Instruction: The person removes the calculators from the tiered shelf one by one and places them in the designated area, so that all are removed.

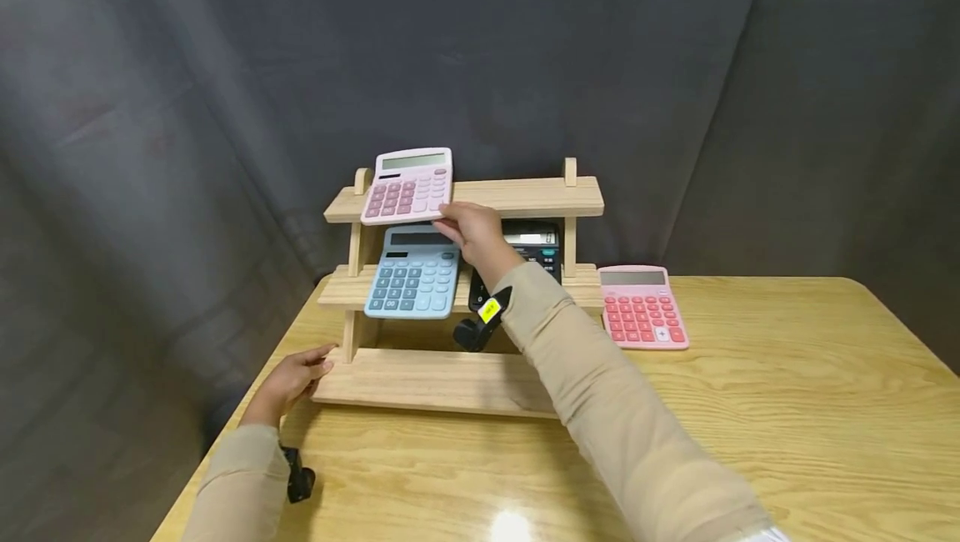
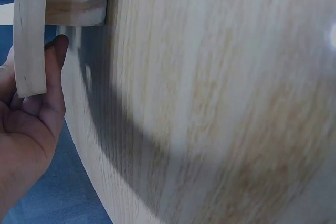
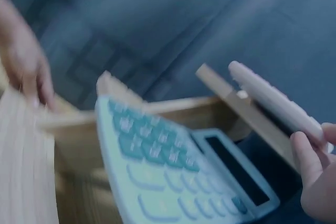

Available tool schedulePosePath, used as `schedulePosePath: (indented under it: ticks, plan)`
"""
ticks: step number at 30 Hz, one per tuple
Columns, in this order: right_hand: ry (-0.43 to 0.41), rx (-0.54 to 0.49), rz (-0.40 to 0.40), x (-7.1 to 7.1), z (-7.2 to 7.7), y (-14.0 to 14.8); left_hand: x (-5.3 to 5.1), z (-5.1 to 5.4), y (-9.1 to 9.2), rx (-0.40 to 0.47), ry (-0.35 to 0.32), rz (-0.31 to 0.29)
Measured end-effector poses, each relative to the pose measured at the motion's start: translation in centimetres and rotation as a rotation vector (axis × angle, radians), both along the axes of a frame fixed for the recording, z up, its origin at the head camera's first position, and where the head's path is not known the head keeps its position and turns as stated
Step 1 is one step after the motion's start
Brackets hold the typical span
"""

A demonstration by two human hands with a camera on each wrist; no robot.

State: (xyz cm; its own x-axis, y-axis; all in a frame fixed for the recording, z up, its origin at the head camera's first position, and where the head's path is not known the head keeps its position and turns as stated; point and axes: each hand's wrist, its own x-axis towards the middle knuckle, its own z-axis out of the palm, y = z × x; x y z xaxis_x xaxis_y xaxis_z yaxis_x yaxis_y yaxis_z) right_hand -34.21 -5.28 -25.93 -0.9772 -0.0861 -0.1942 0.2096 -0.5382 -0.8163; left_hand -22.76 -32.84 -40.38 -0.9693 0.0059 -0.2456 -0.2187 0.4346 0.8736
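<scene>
A pale pink calculator (image 1: 408,185) leans at the left end of the top tier of a wooden three-tier shelf (image 1: 525,196). My right hand (image 1: 474,233) pinches its lower right corner. In the right wrist view that calculator (image 3: 278,100) shows edge-on, with the right hand (image 3: 317,171) at its near end. My left hand (image 1: 291,379) grips the left end of the bottom tier; the left wrist view shows the fingers of this hand (image 2: 31,124) around the board end (image 2: 30,40). On the middle tier stands a light blue calculator (image 1: 415,275), just below the right hand.
Beside the blue one is a black calculator (image 1: 543,252), partly hidden by my right arm. A coral pink calculator (image 1: 643,308) lies on the wooden table (image 1: 772,375), right of the shelf. A dark grey curtain (image 1: 600,50) hangs behind.
</scene>
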Motion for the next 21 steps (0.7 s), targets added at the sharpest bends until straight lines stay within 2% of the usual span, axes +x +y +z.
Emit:
schedulePosePath:
  ticks: [4, 8, 16, 21]
  plan:
    - [-0.017, -0.072, -0.029, 0.2, 0.1, 0.0, 0.1, 0.1, -0.2, -0.012, 0.000, 0.002]
    - [-0.007, -0.093, -0.043, 0.5, 0.2, 0.1, 0.0, 0.0, -0.5, -0.020, 0.001, 0.004]
    - [0.034, -0.144, -0.028, 1.4, 0.7, 0.5, 0.2, 0.2, -1.4, -0.015, -0.008, 0.045]
    - [0.044, -0.164, -0.048, 1.7, 1.0, 1.6, -0.1, 0.4, -1.3, -0.010, -0.004, 0.042]
